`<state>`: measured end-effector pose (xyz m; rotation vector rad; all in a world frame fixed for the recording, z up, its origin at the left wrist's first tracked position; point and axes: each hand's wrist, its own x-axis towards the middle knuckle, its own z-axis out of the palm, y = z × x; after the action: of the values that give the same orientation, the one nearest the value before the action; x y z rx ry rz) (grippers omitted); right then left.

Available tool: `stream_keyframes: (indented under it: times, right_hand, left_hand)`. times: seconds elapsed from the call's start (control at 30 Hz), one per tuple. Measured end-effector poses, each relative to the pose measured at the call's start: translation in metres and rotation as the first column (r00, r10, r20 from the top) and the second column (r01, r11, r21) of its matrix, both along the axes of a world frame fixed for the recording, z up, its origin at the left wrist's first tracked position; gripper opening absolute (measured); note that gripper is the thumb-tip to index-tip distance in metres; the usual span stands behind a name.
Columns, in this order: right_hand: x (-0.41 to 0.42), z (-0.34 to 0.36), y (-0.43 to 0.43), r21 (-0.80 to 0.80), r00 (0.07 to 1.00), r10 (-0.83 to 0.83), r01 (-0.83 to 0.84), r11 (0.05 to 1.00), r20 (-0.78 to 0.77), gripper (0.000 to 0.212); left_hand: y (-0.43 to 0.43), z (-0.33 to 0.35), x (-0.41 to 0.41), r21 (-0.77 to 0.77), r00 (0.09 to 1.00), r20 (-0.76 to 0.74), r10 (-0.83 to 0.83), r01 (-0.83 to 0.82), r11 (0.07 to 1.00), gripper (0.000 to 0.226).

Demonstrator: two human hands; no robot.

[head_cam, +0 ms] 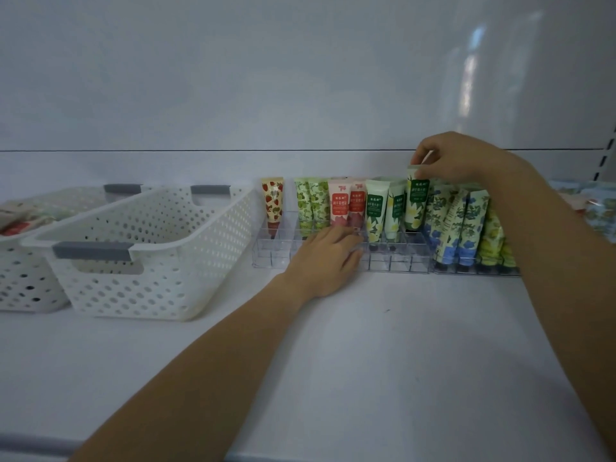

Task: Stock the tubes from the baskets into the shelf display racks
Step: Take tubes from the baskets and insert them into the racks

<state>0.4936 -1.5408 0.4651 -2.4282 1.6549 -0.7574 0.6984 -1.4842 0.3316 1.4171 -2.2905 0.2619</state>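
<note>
Nearest me, in the lower half of the frame, lies the bare white shelf board (383, 355), with both my forearms reaching across it. My left hand (328, 258), at centre, rests on the front of the clear acrylic compartment rack (393, 261). Its fingers are laid loosely over the dividers and grip nothing, which I judge steadies the rack.

At centre left sits the white perforated plastic basket with grey handles (160, 250). I see no tubes inside it. A second white perforated basket (20, 278) at the left edge holds some packets.

Further back, right of centre, my right hand (466, 158) has its fingers (416, 158) pinched on the crimped top of the green tube with yellow flowers (416, 201). The tube stands upright, its cap end down in a back compartment just beside two like tubes.

I judge this step is seating that tube. The next move calls for pressing it straight down until it stands alone, then letting go without tipping its neighbours. After that I reach to the baskets for another tube.
</note>
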Motion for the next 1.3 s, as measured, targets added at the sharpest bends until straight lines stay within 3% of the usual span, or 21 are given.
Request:
stream_keyframes:
  times: [0.37,0.53,0.7,0.83,0.97,1.1,1.3]
  right_hand:
    - [0.005,-0.004,-0.002,-0.068,1.0,-0.022,0.022,0.997,-0.003,0.01]
    - [0.007,-0.014,-0.006,0.037,0.995,-0.018,0.022,0.999,-0.103,0.01]
    - [0.007,-0.014,-0.007,0.028,0.998,-0.001,0.002,1.0,-0.059,0.011]
    - [0.013,-0.011,-0.005,-0.143,0.998,0.017,-0.009,0.99,0.058,0.013]
    - [0.042,-0.015,0.007,-0.346,0.978,0.129,-0.064,0.936,0.166,0.021]
    - [0.083,-0.019,0.027,-0.408,0.945,0.294,-0.214,0.887,0.143,0.022]
    - [0.165,-0.014,0.048,-0.331,0.886,0.459,-0.454,0.828,-0.066,0.022]
  left_hand:
    - [0.002,0.0,-0.001,-0.002,1.0,-0.008,0.001,-0.001,1.0,0.04]
    - [0.002,0.0,0.0,-0.009,1.0,0.001,0.001,-0.001,1.0,0.041]
    - [0.005,0.011,-0.001,-0.149,1.0,-0.01,-0.008,0.007,0.989,0.038]
    - [0.01,0.039,-0.001,-0.271,0.991,-0.137,-0.006,-0.031,0.962,0.033]
    - [0.018,0.088,0.012,-0.318,0.989,-0.146,-0.012,-0.035,0.947,0.03]
    - [0.021,0.145,0.066,-0.236,0.988,-0.098,0.117,-0.137,0.962,0.03]
    - [0.042,0.171,0.2,-0.121,0.918,-0.06,0.391,-0.396,0.91,0.028]
